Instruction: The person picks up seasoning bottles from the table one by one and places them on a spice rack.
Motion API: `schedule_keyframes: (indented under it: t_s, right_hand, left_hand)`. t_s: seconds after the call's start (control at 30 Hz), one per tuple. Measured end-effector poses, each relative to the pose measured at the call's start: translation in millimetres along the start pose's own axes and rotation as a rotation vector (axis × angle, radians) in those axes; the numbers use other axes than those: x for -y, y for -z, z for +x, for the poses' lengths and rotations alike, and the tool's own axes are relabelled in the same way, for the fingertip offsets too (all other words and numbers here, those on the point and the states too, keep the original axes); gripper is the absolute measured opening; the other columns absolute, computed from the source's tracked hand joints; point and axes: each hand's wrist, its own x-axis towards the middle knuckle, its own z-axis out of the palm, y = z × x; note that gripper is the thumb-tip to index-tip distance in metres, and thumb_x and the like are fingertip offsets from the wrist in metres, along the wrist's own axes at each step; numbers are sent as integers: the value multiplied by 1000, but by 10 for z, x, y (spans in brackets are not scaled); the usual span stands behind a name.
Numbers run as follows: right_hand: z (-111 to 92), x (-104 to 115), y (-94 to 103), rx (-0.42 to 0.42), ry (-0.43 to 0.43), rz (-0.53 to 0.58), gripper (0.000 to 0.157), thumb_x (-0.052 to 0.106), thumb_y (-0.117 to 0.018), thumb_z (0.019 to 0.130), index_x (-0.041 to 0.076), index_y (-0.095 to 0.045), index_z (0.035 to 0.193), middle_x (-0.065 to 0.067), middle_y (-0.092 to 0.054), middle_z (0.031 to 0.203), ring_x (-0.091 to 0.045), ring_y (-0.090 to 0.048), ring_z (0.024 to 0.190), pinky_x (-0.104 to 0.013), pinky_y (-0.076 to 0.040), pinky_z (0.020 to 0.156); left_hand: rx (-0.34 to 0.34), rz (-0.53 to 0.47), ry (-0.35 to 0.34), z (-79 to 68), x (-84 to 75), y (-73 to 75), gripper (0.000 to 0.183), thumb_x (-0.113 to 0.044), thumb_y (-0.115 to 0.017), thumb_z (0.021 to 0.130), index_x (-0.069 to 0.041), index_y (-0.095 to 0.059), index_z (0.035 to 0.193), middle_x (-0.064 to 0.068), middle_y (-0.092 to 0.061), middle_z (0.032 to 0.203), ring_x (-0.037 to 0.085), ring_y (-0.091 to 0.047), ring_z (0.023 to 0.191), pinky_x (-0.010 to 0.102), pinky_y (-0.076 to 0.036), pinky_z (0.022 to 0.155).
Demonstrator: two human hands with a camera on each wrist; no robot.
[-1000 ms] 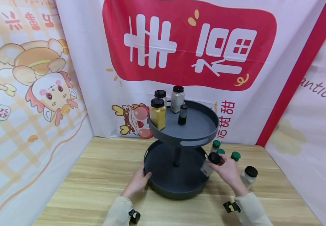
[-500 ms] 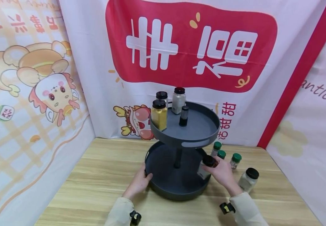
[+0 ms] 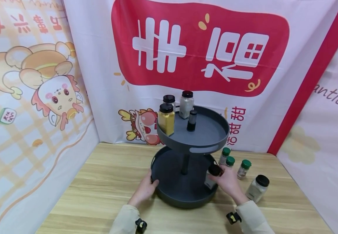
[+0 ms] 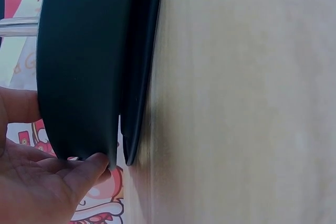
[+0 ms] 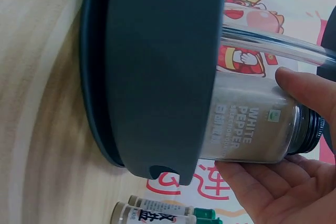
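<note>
A dark grey two-tier turntable stands on the wooden table, its lower tray (image 3: 174,191) below and its upper tray (image 3: 207,130) above. My left hand (image 3: 143,189) grips the lower tray's left rim; in the left wrist view its fingers (image 4: 86,177) bend at the cutout in the wall. At the tray's right side, my right hand (image 3: 229,182) holds a white pepper jar (image 5: 252,121) with a black lid, thumb on one side and fingers on the other. The jar's base is inside the tray, hidden behind the wall in the right wrist view.
On the upper tray are a yellow spice jar (image 3: 166,123), two pale black-lidded jars and a small grey-and-black bottle (image 3: 191,121). Right of the turntable stand green-capped bottles (image 3: 244,169) and another black-lidded jar (image 3: 257,188). A printed cloth hangs behind.
My right hand has moved left and slightly down with the white pepper jar, which now stands more upright inside the lower tray's right side. My left hand keeps its grip on the rim.
</note>
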Motion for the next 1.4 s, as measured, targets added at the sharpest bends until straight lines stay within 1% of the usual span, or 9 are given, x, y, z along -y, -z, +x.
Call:
schedule_keyframes:
  t_s: [0.17,0.57,0.7,0.77,0.93,1.07,1.2,1.3,1.4]
  right_hand:
    - [-17,-7,-19,7,-8,12,41,26,-83,71,2,-67,100,-3,-63,77,-16,-53,65,-30,-44,54]
    - [-30,-85,-49,11,-26,-3,47,29,-83,71,2,-65,104,-5,-65,83,-15,-56,69,-29,-46,57]
    - [-28,-89,-44,7,-19,-6,48,29,-82,72,2,-63,107,-7,-66,88,-17,-58,73,-31,-48,60]
    - [-28,-91,-42,7,-17,-4,49,29,-82,72,2,-63,108,-8,-66,93,-18,-60,78,-32,-49,63]
    - [-46,-84,-35,16,-10,13,50,28,-82,72,2,-62,110,-11,-66,99,-21,-61,85,-36,-51,68]
    - [-59,-87,-33,39,-14,31,50,29,-82,73,5,-62,111,-8,-65,96,-18,-58,80,-33,-49,65]
    - [-75,-93,-29,68,-17,56,47,29,-82,73,9,-62,111,-4,-63,90,-16,-54,72,-30,-46,59]
    - [-87,-94,-24,80,-7,71,46,28,-82,73,8,-63,109,-3,-61,84,-15,-51,68,-29,-44,56]
    - [-104,-99,-11,99,-2,88,47,29,-81,74,6,-62,111,-3,-61,85,-16,-51,70,-29,-44,57]
  left_hand:
    - [-4,6,11,2,-20,-12,64,-2,-53,93,18,-17,141,38,-24,142,47,-29,131,54,-24,108]
    - [2,3,43,29,-56,-20,64,-4,-53,93,17,-16,142,37,-22,144,46,-26,132,55,-22,108]
    - [-15,-24,38,52,-102,2,60,-2,-53,93,16,-21,141,36,-29,142,46,-30,130,55,-24,107]
    - [-27,-45,25,74,-124,14,53,-1,-52,92,14,-30,138,35,-38,137,47,-36,127,55,-28,105]
    - [-27,-76,37,154,-119,43,34,0,-49,93,12,-43,125,33,-50,124,47,-45,118,56,-34,100]
    - [-14,-81,75,256,-78,66,40,0,-43,94,14,-38,131,36,-44,131,47,-40,123,56,-30,103]
    - [-23,-80,87,372,-13,82,36,1,-40,94,14,-43,127,34,-47,127,45,-42,121,55,-32,102]
    - [-19,-128,107,445,38,87,28,1,-38,94,14,-46,118,32,-52,116,41,-48,112,52,-36,98]
    - [-23,-185,119,497,81,86,32,2,-36,94,15,-44,122,34,-51,119,43,-46,114,52,-34,100]
